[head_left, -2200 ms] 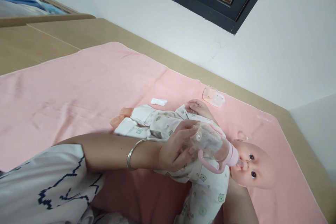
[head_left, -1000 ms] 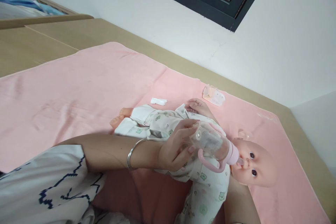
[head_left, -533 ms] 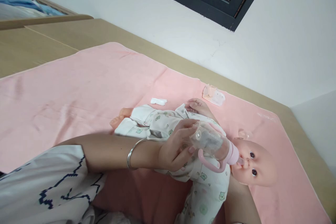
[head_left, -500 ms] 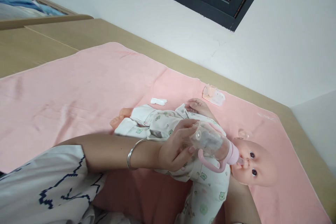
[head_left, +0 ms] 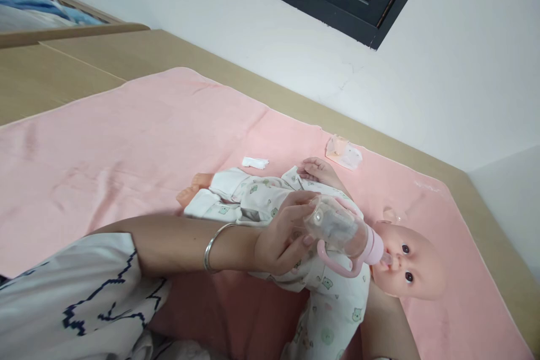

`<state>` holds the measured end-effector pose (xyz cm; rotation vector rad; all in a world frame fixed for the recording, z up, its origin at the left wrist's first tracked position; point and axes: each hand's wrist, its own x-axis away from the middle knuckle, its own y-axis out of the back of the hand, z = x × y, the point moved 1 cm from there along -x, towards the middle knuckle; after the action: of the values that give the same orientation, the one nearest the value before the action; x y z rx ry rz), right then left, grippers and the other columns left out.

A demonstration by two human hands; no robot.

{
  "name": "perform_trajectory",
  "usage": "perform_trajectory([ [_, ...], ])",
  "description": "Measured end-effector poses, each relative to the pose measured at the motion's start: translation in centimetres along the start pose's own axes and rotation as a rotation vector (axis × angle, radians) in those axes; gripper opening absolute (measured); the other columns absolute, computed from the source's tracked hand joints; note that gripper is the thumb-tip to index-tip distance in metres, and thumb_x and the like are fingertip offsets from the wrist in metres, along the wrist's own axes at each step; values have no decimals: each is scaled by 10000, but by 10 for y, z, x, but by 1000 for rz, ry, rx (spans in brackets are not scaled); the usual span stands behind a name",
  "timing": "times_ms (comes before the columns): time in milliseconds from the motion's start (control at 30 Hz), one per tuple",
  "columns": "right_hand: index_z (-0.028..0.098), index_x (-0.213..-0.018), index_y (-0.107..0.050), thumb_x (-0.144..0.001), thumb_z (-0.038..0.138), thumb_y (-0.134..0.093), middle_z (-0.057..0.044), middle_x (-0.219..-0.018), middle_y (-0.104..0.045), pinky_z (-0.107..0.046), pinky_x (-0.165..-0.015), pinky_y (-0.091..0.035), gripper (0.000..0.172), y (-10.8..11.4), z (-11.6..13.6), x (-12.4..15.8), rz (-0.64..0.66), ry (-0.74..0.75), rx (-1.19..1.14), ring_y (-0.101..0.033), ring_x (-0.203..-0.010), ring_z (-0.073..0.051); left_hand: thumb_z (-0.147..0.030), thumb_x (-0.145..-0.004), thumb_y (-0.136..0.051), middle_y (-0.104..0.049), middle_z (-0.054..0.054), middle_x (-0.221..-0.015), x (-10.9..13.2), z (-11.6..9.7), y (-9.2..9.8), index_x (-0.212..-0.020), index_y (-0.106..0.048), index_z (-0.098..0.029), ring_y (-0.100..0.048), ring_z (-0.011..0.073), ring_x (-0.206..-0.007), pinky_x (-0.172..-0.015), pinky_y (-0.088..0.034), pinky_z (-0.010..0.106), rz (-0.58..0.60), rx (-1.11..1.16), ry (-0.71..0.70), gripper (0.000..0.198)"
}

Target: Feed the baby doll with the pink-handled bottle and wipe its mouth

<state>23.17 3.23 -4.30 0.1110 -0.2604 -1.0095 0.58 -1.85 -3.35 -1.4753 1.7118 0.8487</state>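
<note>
My left hand (head_left: 284,236), with a silver bangle at its wrist, is closed around the base of a clear baby bottle (head_left: 337,228). The bottle has pink side handles and a pink collar, and lies tilted with its teat at the mouth of a baby doll (head_left: 415,261). The doll rests on its back in a white suit with green prints. My right forearm passes under its neck, and my right hand (head_left: 317,170) comes out on the far side, fingers curled at the doll's sleeve cuff. The doll's body hides part of that arm.
A pink sheet (head_left: 169,124) covers much of the wooden surface (head_left: 97,56). Beyond the doll lie a small white strip (head_left: 255,163) and a crumpled clear packet (head_left: 343,153). A clear item (head_left: 393,214) is by the doll's head. A white wall and dark window frame (head_left: 337,17) stand behind.
</note>
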Motion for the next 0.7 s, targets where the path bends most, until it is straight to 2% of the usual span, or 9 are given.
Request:
perform_trajectory([
  [167, 257, -1063, -600, -688, 704, -583, -28, -1096, -693, -317, -1049, -477, 584, -8, 20, 5, -7, -1, -25, -521, -1278, -177, -195, -937, -452, -447, 168, -1346, -1, 1, 1, -1442, -330, -170, -429, 308, -1269, -993, -475, 538, 22, -26, -29, 520],
  [267, 250, -1047, -600, -759, 646, -591, -27, -1080, -683, -321, -1039, -484, 490, -17, 39, -6, -5, 12, -44, -528, -1267, -180, -211, -943, -460, -451, 163, -1343, -2, 0, 1, -1433, -346, -178, -441, 300, -1262, -1003, -472, 522, 9, -32, -25, 504],
  [400, 153, -1084, -606, -916, 533, -540, -93, -1123, -642, -372, -980, -527, 421, -32, 61, -61, 0, 31, -67, -593, -1145, -185, -220, -948, -461, -454, 160, -1349, -2, 0, 1, -1438, -346, -191, -438, 299, -1273, -1016, -470, 523, 3, -36, -19, 504],
  [467, 114, -1141, -596, -945, 482, -544, -106, -1126, -624, -386, -934, -542, 421, -37, 66, -89, -2, 28, -69, -614, -1059, -179, -209, -944, -457, -449, 165, -1356, -2, 0, 1, -1439, -339, -176, -434, 303, -1276, -1007, -477, 525, 11, -38, -35, 510],
  [533, 112, -1141, -597, -946, 465, -552, -105, -1123, -621, -376, -917, -545, 406, -40, 67, -104, -8, 27, -70, -617, -1034, -173, -201, -943, -450, -443, 169, -1362, -2, 0, 1, -1438, -337, -163, -430, 305, -1281, -1004, -478, 527, 19, -38, -44, 510],
  [600, 126, -1094, -607, -932, 478, -555, -99, -1113, -633, -361, -935, -540, 390, -40, 64, -100, -17, 31, -70, -612, -1068, -170, -202, -948, -443, -437, 165, -1368, -1, 1, 1, -1445, -332, -171, -425, 304, -1290, -1004, -480, 528, 19, -28, -31, 509],
  [700, 167, -994, -621, -877, 516, -554, -71, -1049, -666, -320, -980, -513, 373, -34, 52, -64, -29, 27, -62, -585, -1144, -159, -210, -951, -447, -434, 160, -1373, 0, 1, 0, -1442, -343, -180, -422, 302, -1299, -1008, -476, 521, -4, -14, -14, 502],
])
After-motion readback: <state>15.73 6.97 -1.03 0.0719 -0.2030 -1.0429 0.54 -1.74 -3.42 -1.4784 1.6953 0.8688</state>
